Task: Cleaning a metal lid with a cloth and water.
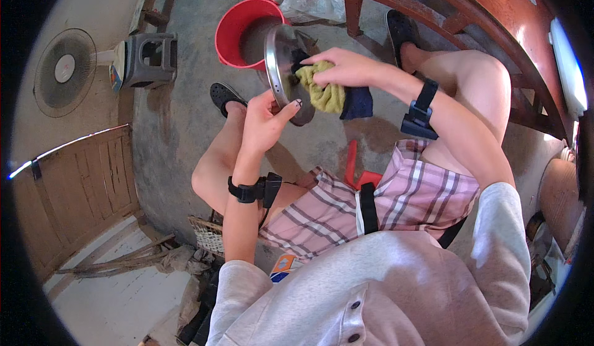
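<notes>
My left hand [267, 121] grips the near edge of a round pot lid [274, 67] with a shiny metal rim, its thumb on the face that points right. The lid is tilted up almost on edge. In my right hand [345, 67] is a bunched yellow-green cloth [322, 93], pressed to or just beside the lid's face; the exact contact is hidden. A navy cloth part [357, 102] hangs below that hand. Just behind the lid stands a red bucket [222, 35], its inside dark and partly covered by the lid.
A clear plastic bag [315, 3] lies by the bucket. Red-brown wooden furniture [408, 7] with slanted legs rises at the upper right. To the left are a fan [65, 68] and a grey plastic stool [151, 60]. A woven basket [206, 234] sits near my left forearm.
</notes>
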The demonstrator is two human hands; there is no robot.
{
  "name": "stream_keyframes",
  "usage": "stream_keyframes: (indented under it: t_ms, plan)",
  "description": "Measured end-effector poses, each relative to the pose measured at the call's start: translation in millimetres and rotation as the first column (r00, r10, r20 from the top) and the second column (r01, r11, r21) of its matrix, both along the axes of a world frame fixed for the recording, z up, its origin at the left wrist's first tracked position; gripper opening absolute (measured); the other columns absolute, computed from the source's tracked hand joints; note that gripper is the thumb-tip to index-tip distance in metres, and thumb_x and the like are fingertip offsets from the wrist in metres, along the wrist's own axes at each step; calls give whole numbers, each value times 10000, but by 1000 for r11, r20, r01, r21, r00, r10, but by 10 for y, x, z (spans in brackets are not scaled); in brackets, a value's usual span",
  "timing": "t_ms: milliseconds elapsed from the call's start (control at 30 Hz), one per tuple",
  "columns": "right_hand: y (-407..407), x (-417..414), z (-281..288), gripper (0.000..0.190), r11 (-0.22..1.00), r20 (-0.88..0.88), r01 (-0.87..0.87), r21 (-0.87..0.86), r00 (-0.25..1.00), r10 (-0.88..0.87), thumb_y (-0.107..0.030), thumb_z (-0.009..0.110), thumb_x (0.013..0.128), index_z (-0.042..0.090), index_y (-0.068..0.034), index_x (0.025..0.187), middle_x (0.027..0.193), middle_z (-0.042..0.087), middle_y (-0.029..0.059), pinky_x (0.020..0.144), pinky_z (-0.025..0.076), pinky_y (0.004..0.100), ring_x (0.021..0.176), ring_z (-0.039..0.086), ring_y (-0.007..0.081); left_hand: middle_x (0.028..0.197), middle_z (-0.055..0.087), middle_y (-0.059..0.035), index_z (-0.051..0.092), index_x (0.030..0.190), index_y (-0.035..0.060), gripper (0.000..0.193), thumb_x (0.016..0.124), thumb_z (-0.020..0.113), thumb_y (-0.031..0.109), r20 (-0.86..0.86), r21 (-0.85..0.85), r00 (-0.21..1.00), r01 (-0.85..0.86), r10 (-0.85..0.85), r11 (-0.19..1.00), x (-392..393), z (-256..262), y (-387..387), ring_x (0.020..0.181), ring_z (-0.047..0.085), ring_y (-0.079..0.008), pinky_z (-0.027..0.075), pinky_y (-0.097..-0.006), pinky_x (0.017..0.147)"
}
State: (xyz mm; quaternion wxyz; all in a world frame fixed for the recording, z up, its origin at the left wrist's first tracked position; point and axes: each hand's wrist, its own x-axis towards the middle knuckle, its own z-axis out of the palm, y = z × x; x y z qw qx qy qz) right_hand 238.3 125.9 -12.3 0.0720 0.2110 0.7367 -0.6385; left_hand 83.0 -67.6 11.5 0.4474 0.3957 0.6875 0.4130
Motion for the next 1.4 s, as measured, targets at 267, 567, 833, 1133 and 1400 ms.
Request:
stream_keyframes:
  t_ms: [267,567,833,1133,1400]
  plan:
    - [-555,74,-207,648,901,49,-306,309,951,306,-387,637,802,595,-26,1339,1174,638,256,944,499,427,1092,632,392,1027,705,-57,664,1118,-17,245,877,690,-50,325,304,896,-402,302,864,-192,-54,54,919,635,-103,486,-256,845]
    - [-142,7,-92,664,907,170,-16,422,984,-62,-359,629,811,538,-75,1404,1228,617,262,963,487,429,1107,621,394,959,686,-28,660,1084,3,204,886,707,-5,415,301,843,-481,341,823,-165,93,73,816,594,-78,462,-243,716]
    - [-263,-70,61,676,924,-158,315,218,946,-285,-304,663,816,496,-28,1410,1282,597,224,998,460,378,1141,609,318,939,686,-18,670,1057,2,206,863,741,12,405,256,789,-584,463,771,-240,12,-19,764,579,-66,438,-228,681]
    - [-154,-177,185,459,817,-247,565,-113,781,-574,-235,658,783,646,40,1151,972,693,64,842,482,280,893,611,130,894,685,9,685,992,12,134,877,744,46,340,221,802,-576,492,787,-101,11,66,760,566,-42,435,-215,691]
    - [-291,-232,292,657,936,-226,347,-55,909,-350,-229,673,764,554,77,1334,1046,669,101,867,484,277,923,620,146,914,690,4,680,1020,-13,146,893,726,42,199,285,874,-485,443,827,114,-2,40,772,584,-40,448,-201,687]
